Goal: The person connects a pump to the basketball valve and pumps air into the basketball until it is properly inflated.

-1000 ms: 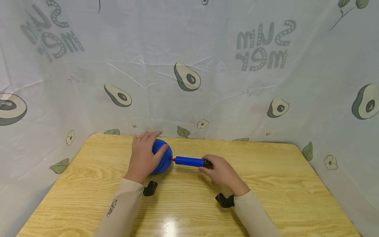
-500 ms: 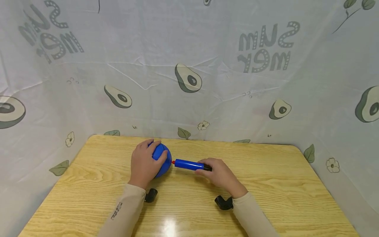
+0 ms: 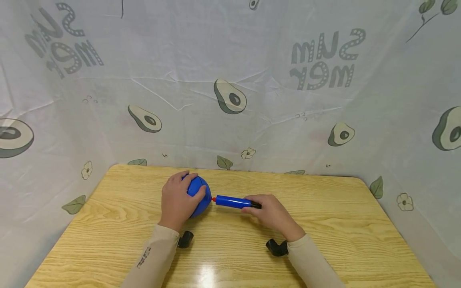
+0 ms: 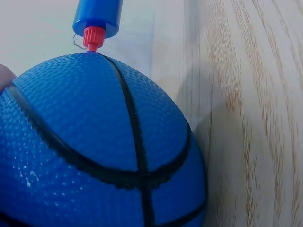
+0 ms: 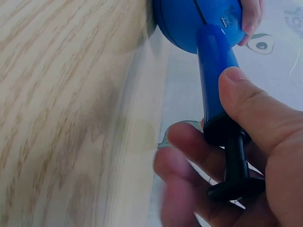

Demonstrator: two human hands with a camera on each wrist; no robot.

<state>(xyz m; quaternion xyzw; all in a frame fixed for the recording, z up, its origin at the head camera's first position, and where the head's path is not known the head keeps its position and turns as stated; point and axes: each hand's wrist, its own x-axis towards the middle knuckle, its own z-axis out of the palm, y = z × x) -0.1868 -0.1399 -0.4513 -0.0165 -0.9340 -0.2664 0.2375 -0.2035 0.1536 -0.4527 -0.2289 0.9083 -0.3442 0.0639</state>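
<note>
A blue ball [image 3: 201,194] with black seam lines, like a small basketball, rests on the table under my left hand [image 3: 177,201]. That hand's fingers curve over its top and the thumb lies on its near side. The red nozzle [image 4: 93,38] of a blue hand pump [image 3: 232,201] meets the ball's surface; its needle tip is hidden. My right hand [image 3: 271,212] holds the pump near its black handle end, thumb along the blue barrel [image 5: 213,80]. In the right wrist view the black plunger handle [image 5: 236,187] sticks out of the barrel among the curled fingers.
The wooden table [image 3: 324,224] ends at a hanging cloth [image 3: 180,92] printed with avocados and leaves. A black wrist-worn piece [image 3: 185,239] shows beside the left wrist, and a similar black piece [image 3: 277,248] beside the right.
The left fingers, raised above the ball a second ago, have settled onto it. The pump has tilted slightly, its handle end nearer to me, still against the ball. The head view has shifted a little.
</note>
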